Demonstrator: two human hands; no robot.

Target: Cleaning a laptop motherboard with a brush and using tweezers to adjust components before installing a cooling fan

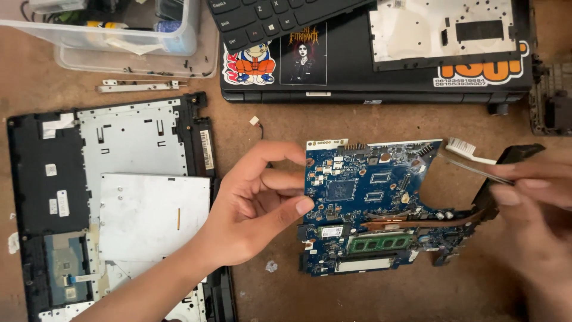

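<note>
The left hand reaches in from the lower edge, thumb and fingers pinching the left edge of a blue circuit board, which it holds just above the brown desk. The board carries a green memory stick near its bottom and a copper pipe that runs to a black fan at its right end. The right hand, blurred at the right edge, grips a toothbrush whose white bristles lie at the board's upper right corner. To the left lies an opened laptop shell with silver plates. Above the board sits a black laptop with stickers, and a clear plastic box stands at the top left.
</note>
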